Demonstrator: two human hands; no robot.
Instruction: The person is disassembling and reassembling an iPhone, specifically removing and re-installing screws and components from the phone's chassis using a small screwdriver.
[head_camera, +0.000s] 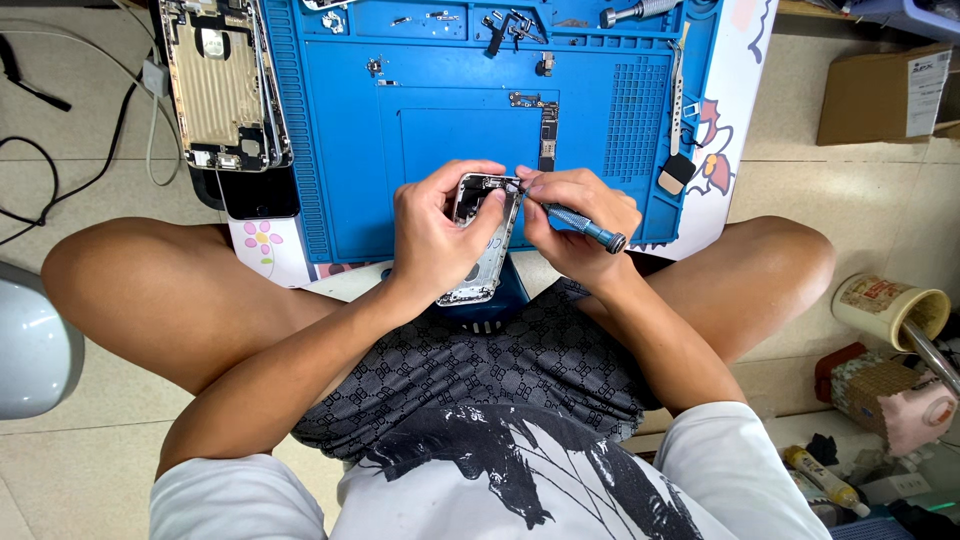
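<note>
Your white printed shirt (520, 480) is filling the bottom of the frame, and just above it, at centre, your left hand (435, 235) is gripping a silver phone housing (487, 240) by its edges while your right hand (575, 225) is pinching a blue-handled screwdriver (585, 228), its tip touching the housing's upper corner. Held in the air over your lap like this, a slipping tip could gouge the housing, or a loosened screw could be dropping off the blue repair mat (500, 110), I judge. At upper right a brown cardboard box (880, 95) is carrying a white rectangular label, and at right a cream cup (890, 308) is wearing a pale printed wrap.
</note>
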